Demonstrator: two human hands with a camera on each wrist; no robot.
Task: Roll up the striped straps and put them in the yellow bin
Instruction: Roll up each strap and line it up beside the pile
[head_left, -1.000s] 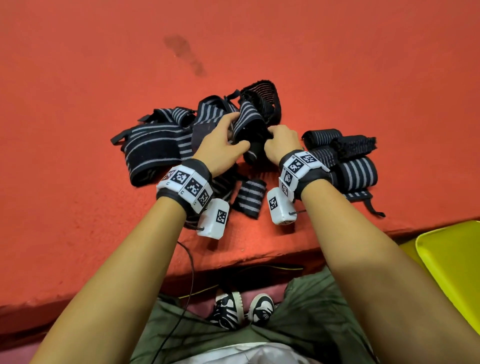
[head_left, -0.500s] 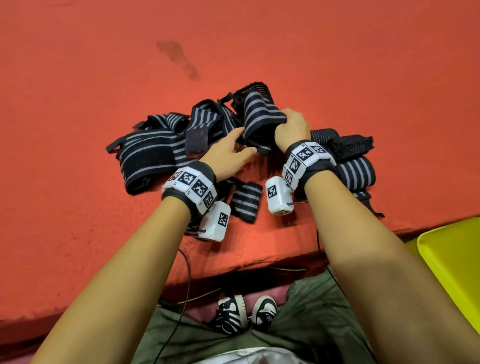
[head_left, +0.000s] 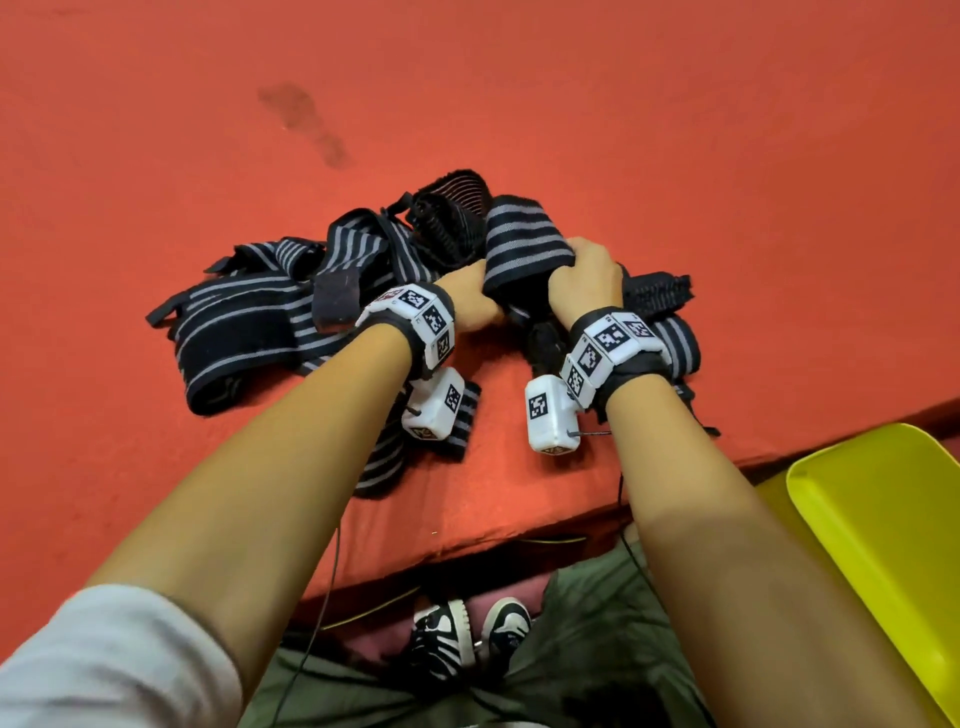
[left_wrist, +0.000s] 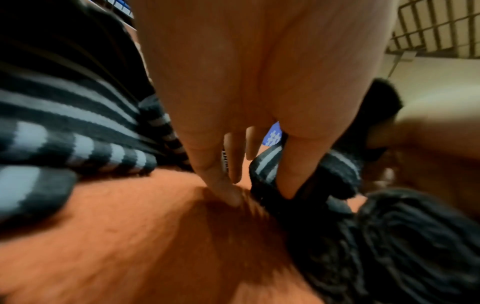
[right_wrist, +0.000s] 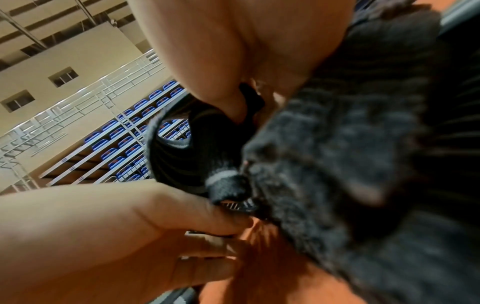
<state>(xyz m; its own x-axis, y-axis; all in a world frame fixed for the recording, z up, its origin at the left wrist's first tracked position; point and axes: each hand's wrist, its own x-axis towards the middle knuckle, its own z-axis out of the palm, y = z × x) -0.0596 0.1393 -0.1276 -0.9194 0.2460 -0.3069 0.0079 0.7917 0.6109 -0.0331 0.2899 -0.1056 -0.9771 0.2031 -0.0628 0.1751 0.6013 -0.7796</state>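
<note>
Both grips grasp one striped strap (head_left: 524, 249): right hand (head_left: 584, 283) on top, left hand (head_left: 467, 301) beneath, left of the yellow bin (head_left: 883, 530).

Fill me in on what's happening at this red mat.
A person is working on a pile of striped straps lying on a red mat. Both hands are on one strap: the right hand grips its striped end, and the left hand holds it from the other side. A few rolled straps sit behind the right wrist. The yellow bin waits below the mat's edge on the right, nothing visible in the part shown.
</note>
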